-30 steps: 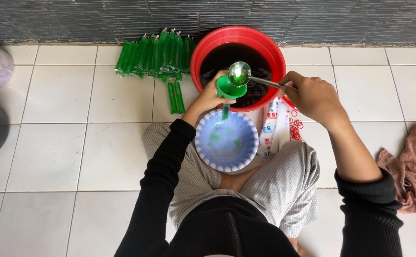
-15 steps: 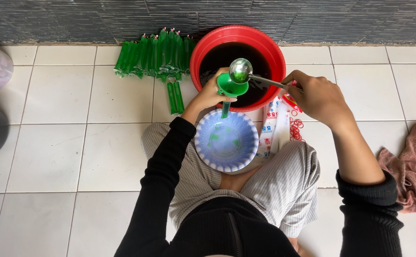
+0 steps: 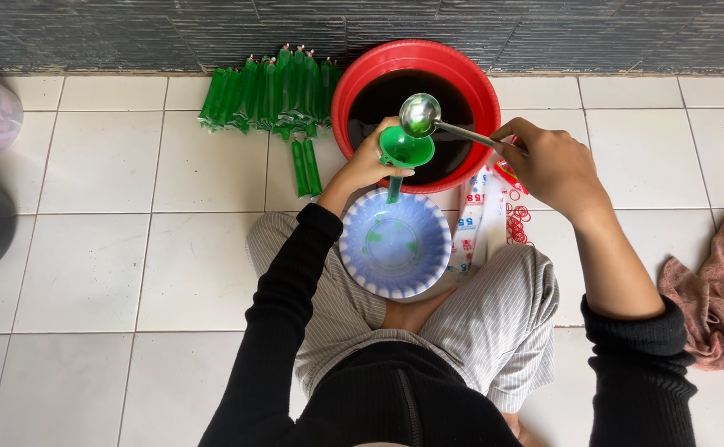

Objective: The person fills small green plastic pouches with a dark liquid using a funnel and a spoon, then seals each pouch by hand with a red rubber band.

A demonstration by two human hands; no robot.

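Centre top of the frame: the left hand point(image 3: 368, 165) has its fingers wrapped around a green funnel point(image 3: 406, 151), spout pointing down over the blue bowl point(image 3: 395, 244). The right hand point(image 3: 550, 165) grips a steel ladle point(image 3: 421, 115), handle running right, bowl just above the funnel's mouth, over the red basin point(image 3: 469, 74).

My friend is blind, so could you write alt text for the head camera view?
Seated on white tiles, a person's left hand holds a green funnel above a blue bowl, while the right hand tips a metal ladle over a red tub of dark liquid.
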